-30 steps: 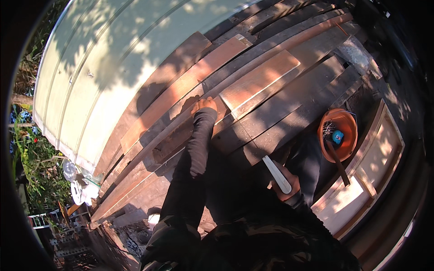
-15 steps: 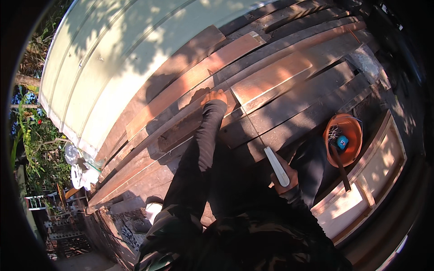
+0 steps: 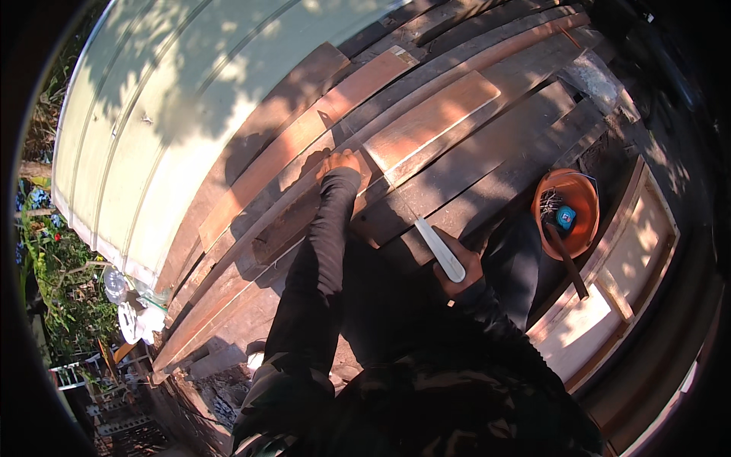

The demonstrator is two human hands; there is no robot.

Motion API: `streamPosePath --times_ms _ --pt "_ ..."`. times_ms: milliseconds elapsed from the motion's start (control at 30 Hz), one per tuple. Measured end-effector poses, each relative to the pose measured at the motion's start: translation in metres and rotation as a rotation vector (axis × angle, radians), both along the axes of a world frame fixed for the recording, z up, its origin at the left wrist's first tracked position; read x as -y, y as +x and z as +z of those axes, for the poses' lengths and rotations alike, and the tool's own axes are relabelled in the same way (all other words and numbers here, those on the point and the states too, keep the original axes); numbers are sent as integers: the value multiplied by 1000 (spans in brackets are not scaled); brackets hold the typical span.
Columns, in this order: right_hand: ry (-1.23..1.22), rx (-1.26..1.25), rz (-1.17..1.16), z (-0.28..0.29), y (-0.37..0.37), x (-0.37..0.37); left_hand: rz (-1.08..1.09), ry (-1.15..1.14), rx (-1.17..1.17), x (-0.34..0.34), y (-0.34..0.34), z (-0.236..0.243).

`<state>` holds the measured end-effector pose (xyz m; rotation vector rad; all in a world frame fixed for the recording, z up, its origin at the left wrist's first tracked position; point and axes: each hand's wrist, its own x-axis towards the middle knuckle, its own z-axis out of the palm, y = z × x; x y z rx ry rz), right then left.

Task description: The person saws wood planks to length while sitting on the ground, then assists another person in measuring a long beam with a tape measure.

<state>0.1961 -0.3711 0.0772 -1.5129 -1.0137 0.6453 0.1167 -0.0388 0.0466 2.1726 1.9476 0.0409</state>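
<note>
My left hand (image 3: 341, 161) is closed over a reddish-brown wooden board (image 3: 442, 118), pressing it onto the planks beneath. In my right hand (image 3: 464, 265) is the white handle (image 3: 440, 250) of a handsaw. Its thin blade (image 3: 404, 203) shows almost edge-on and runs from the handle up to the board, just right of my left hand. Whether the teeth sit inside a cut is too fine to make out.
Several dark planks (image 3: 487, 183) lie side by side beneath the board. At right stand an orange bucket (image 3: 590, 217) holding nails, a blue tape measure (image 3: 565, 217) and a wooden-handled tool (image 3: 567, 263), and a wooden frame (image 3: 626, 301). A pale ribbed panel (image 3: 152, 137) lies upper left.
The saw and my right hand have slid forward, bringing the handle closer to the board. My left hand keeps its place on the board. The whole view has shifted slightly.
</note>
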Motion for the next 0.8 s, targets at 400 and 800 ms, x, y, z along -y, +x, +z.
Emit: streamPosePath --times_ms 400,800 --pt "8 -112 -63 -11 6 -49 -8 -28 -48 -1 13 8" --pt "-52 -130 -13 9 -2 23 -28 51 -10 -4 2 -10"
